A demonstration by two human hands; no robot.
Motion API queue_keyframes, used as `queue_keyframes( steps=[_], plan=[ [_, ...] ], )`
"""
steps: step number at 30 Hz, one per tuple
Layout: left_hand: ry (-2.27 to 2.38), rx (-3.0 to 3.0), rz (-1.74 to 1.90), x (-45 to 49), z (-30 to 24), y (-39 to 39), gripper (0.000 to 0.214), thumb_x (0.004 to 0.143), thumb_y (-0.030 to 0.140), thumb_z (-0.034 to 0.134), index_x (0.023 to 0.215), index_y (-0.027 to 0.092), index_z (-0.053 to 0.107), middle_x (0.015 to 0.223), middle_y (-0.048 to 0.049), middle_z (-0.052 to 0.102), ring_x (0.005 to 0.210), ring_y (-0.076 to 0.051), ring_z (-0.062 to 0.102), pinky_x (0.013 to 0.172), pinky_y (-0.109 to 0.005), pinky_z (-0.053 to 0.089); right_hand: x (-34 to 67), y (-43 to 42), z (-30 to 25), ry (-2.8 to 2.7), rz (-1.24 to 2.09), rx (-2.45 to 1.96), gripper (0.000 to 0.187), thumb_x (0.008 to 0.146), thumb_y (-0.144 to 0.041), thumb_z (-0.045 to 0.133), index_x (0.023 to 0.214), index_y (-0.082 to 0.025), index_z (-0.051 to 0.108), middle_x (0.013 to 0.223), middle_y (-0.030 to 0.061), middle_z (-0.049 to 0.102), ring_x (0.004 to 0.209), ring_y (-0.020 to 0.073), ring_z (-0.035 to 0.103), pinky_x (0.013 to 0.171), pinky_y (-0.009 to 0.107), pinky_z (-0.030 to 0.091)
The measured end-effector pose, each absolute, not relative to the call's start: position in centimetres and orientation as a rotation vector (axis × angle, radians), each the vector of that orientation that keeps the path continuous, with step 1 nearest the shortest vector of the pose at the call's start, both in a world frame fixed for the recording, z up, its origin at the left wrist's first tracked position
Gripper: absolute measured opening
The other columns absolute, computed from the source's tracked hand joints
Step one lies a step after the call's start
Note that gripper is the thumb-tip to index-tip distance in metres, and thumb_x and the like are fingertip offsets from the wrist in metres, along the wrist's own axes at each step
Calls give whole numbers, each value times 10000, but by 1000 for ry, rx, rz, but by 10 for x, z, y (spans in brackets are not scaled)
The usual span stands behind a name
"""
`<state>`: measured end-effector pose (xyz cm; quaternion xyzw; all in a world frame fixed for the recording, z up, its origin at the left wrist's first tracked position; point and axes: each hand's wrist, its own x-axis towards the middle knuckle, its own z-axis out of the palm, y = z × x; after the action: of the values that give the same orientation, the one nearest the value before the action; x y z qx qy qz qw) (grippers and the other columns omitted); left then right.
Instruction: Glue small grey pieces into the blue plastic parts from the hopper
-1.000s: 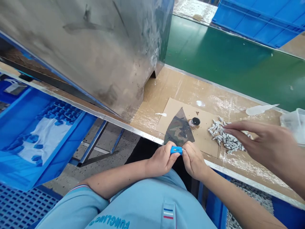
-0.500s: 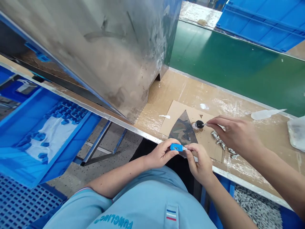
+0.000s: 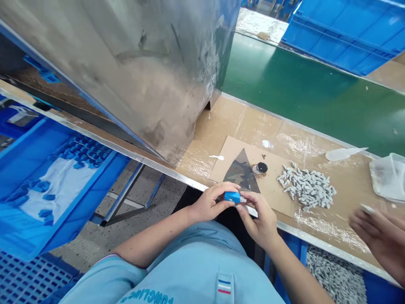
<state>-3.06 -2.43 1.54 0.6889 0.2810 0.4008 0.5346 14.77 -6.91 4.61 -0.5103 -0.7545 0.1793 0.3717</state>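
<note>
In front of my waist, my left hand (image 3: pixel 214 203) pinches a small blue plastic part (image 3: pixel 232 196) between thumb and fingers. My right hand (image 3: pixel 260 215) meets its right end, thumb and fingertips closed on a small light-grey piece (image 3: pixel 242 199) that touches the blue part. Fingers partly hide how the two join. Just beyond my hands a dark camouflage-patterned cloth (image 3: pixel 242 174) lies on a cardboard sheet (image 3: pixel 228 148). A small jar with a black top (image 3: pixel 261 168) stands beside the cloth. Right of it is a heap of small grey pieces (image 3: pixel 308 185).
A co-worker's blurred hand (image 3: pixel 379 236) is at the right. A large metal housing (image 3: pixel 152 84) stands at left, a green conveyor belt (image 3: pixel 300 88) runs behind. A blue bin (image 3: pixel 79 211) holds blue parts. A clear tub (image 3: pixel 389 177) and white scoop (image 3: pixel 343 153) lie right.
The co-worker's hand has moved from the jar to the right, uncovering the heap of grey pieces. My hands stay together, with the blue part slightly turned. The view has shifted a little.
</note>
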Motion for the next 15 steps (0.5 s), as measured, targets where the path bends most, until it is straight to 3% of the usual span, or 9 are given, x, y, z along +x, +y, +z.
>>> queue_keyframes(
  steps=[4, 7, 12, 15],
  plan=[
    [657, 1621, 927, -29, 21, -24, 316, 885, 287, 613, 1182, 193, 560, 1211, -142, 630, 1084, -230, 619, 888, -364, 529, 148, -67, 55, -1835, 579, -1313, 173, 910, -263, 578, 1076, -227, 608, 937, 69, 711, 802, 197, 695, 679, 307, 590],
    [791, 1582, 941, -28, 25, -14, 461, 849, 279, 656, 1276, 202, 501, 1096, -110, 640, 884, -170, 625, 767, -294, 536, 175, -37, 77, -1638, 664, -1385, 171, 873, -310, 636, 1017, -220, 655, 858, 52, 718, 710, 177, 683, 643, 301, 587],
    [1071, 1573, 1045, -25, 20, 13, 234, 892, 287, 536, 1096, 174, 556, 1008, -77, 643, 747, -130, 595, 719, -277, 513, 242, 70, 96, -862, 945, -1511, 164, 761, -266, 767, 842, -183, 650, 680, -3, 672, 612, 132, 652, 614, 258, 582],
    [1157, 1581, 1039, -23, 11, 20, 189, 884, 297, 519, 1013, 171, 577, 932, -60, 664, 722, -138, 610, 689, -276, 510, 271, 130, 91, -764, 967, -1509, 171, 841, -289, 705, 853, -134, 636, 744, 25, 667, 617, 111, 630, 592, 242, 563]
  ],
)
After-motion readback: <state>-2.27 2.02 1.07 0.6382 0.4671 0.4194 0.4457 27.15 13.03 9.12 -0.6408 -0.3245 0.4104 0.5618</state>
